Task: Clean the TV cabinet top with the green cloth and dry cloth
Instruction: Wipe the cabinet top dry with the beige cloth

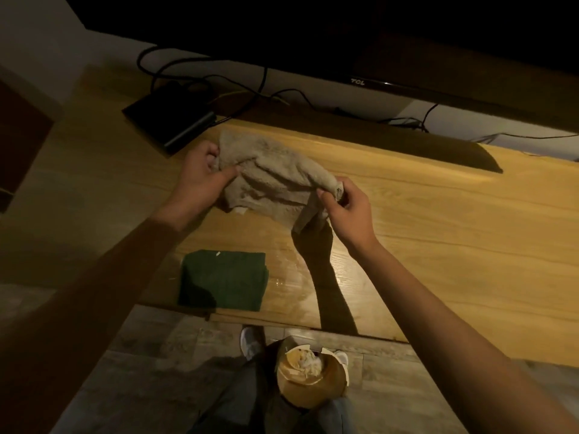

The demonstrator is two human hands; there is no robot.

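Note:
A beige dry cloth [269, 180] is held stretched above the wooden TV cabinet top [438, 220]. My left hand [200, 180] grips its left end, and my right hand [344, 205] pinches its bunched right corner. The green cloth [224, 279] lies folded flat near the cabinet's front edge, below my left hand and apart from both hands. A wet sheen shows on the wood just right of the green cloth.
A black box [170, 117] with cables [200, 79] sits at the back left. The TV [376, 42] hangs dark over the rear of the cabinet. On the floor by my feet stands a broken round container [310, 377].

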